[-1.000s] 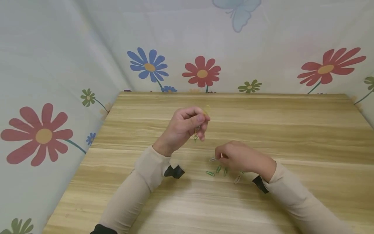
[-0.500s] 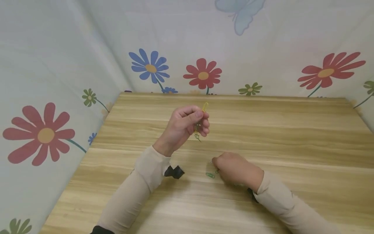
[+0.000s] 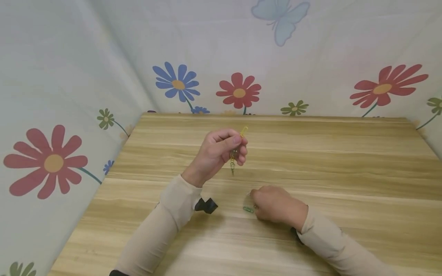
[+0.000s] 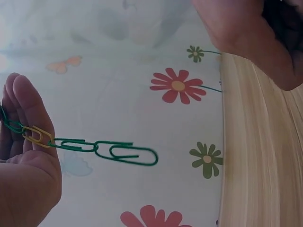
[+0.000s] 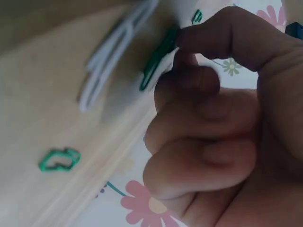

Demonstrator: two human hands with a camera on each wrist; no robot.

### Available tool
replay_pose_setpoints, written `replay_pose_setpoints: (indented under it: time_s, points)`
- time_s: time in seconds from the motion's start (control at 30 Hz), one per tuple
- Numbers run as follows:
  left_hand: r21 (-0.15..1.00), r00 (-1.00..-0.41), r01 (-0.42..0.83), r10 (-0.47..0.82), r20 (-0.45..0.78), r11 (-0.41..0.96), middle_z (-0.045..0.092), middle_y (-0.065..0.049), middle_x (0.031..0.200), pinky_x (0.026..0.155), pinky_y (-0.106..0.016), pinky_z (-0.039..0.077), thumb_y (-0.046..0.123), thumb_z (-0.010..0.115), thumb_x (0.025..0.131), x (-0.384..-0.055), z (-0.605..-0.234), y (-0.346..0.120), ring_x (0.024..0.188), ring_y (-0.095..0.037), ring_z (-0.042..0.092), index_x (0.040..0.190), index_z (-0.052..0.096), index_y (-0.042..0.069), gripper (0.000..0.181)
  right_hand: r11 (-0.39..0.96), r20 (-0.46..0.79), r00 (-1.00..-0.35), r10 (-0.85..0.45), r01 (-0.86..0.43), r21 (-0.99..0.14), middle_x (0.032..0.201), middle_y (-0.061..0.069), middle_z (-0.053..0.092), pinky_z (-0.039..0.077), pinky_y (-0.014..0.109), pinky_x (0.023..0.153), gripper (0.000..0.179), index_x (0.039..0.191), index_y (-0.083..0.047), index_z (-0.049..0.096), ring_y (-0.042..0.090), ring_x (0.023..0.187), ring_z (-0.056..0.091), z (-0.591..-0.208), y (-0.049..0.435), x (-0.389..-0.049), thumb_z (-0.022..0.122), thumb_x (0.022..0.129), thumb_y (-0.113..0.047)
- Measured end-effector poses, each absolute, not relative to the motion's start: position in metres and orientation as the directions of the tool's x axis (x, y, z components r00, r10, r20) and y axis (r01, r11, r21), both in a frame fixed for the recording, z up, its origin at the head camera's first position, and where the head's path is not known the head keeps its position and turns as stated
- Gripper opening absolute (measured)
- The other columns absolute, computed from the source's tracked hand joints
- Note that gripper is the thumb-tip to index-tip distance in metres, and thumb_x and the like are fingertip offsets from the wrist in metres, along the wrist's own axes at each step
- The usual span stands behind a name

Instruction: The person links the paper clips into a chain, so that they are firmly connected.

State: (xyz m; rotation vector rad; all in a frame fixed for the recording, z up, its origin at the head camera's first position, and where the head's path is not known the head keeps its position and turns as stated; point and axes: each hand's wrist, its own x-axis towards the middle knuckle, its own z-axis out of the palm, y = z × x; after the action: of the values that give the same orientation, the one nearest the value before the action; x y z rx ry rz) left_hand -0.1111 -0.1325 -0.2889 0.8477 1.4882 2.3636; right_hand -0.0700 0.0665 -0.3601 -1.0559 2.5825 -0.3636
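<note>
Left hand: the left hand [image 3: 221, 153] pinches a yellow clip [image 3: 244, 131] between thumb and forefinger; its loop pokes out above the fingertips.
Clip chain: the clip chain [image 4: 125, 151] hangs below that pinch, above the tabletop [image 3: 328, 161], its lower links green, yellow, green, green.
Heft and give: I'd judge it very light; each link stiff, springy wire, the whole string limp and swinging at every joint.
Where to hold: an end link's rounded loop looks best, pinched flat; the smooth coating may slip, though little here seems fragile.
Right hand: the right hand [image 3: 279, 205] is down at the table, fingers curled, thumb tip at a dark green clip [image 5: 158, 59]; I can't tell whether it is pinched.
Loose clips: a white clip [image 5: 109, 61] and a small green clip [image 5: 59, 160] lie near those fingers, narrow bent-wire ovals.
Surfaces: pale streaked wood grain below; creased, flower-printed cloth [image 3: 207, 34] behind.
</note>
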Motion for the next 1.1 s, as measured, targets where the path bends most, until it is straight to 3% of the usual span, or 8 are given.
replay_pose_setpoints:
  time_s: [0.1,0.23,0.47,0.83,1.0,1.1]
  points:
    - [0.882,-0.816,0.117,0.462,0.347,-0.457,0.067,-0.004,0.081,0.063,-0.027,0.056,0.018,0.064,0.099,-0.1124,-0.288,-0.1326,0.066,-0.014,0.064,0.094,0.074,0.009,0.014,0.698,-0.186,-0.685,-0.704,-0.621,-0.356,0.063,-0.002,0.044,0.038,0.033,0.052,0.014,0.089,-0.005,0.059,0.014,0.059,0.04,-0.357,0.0683,-0.0708,0.068,0.08,0.0]
    - [0.889,-0.83,0.105,0.454,0.325,-0.445,0.066,-0.004,0.08,0.062,-0.026,0.056,0.01,0.057,0.099,-0.1124,-0.2891,-0.1348,0.065,-0.014,0.062,0.094,0.072,0.007,0.017,0.685,-0.181,-0.676,-0.714,-0.62,-0.383,0.063,-0.003,0.042,0.036,0.031,0.052,0.016,0.08,-0.009,0.055,0.013,0.059,0.038,-0.3581,0.0694,-0.0707,0.066,0.081,0.002]
    - [0.893,-0.845,0.109,0.432,0.314,-0.437,0.067,-0.005,0.08,0.063,-0.026,0.055,0.009,0.056,0.1,-0.1154,-0.2885,-0.1391,0.064,-0.014,0.062,0.095,0.072,0.006,0.017,0.668,-0.185,-0.667,-0.721,-0.599,-0.442,0.063,-0.004,0.047,0.037,0.028,0.049,0.021,0.071,-0.014,0.051,0.011,0.056,0.041,-0.3614,0.066,-0.0711,0.063,0.076,0.002]
    - [0.894,-0.848,0.096,0.434,0.303,-0.437,0.066,-0.005,0.079,0.062,-0.026,0.055,0.005,0.051,0.099,-0.1204,-0.2911,-0.1401,0.063,-0.013,0.062,0.093,0.072,0.007,0.021,0.686,-0.227,-0.66,-0.716,-0.605,-0.405,0.067,-0.001,0.05,0.042,0.032,0.054,0.018,0.071,-0.013,0.053,0.015,0.062,0.047,-0.3614,0.0656,-0.0736,0.066,0.073,-0.001]
    - [0.9,-0.847,0.094,0.441,0.297,-0.425,0.066,-0.005,0.079,0.062,-0.025,0.056,0.006,0.052,0.099,-0.12,-0.2921,-0.1397,0.063,-0.013,0.062,0.093,0.072,0.007,0.02,0.677,-0.231,-0.647,-0.727,-0.62,-0.396,0.066,-0.002,0.049,0.039,0.032,0.053,0.018,0.072,-0.014,0.053,0.014,0.061,0.044,-0.3622,0.0655,-0.0729,0.067,0.072,-0.003]
    - [0.903,-0.848,0.1,0.439,0.297,-0.417,0.066,-0.005,0.078,0.062,-0.025,0.055,0.006,0.052,0.099,-0.1184,-0.2923,-0.1402,0.063,-0.013,0.061,0.092,0.071,0.007,0.02,0.629,-0.195,-0.618,-0.761,-0.63,-0.456,0.063,-0.006,0.045,0.035,0.029,0.051,0.019,0.069,-0.016,0.051,0.011,0.058,0.039,-0.3608,0.0681,-0.0746,0.066,0.071,-0.004]
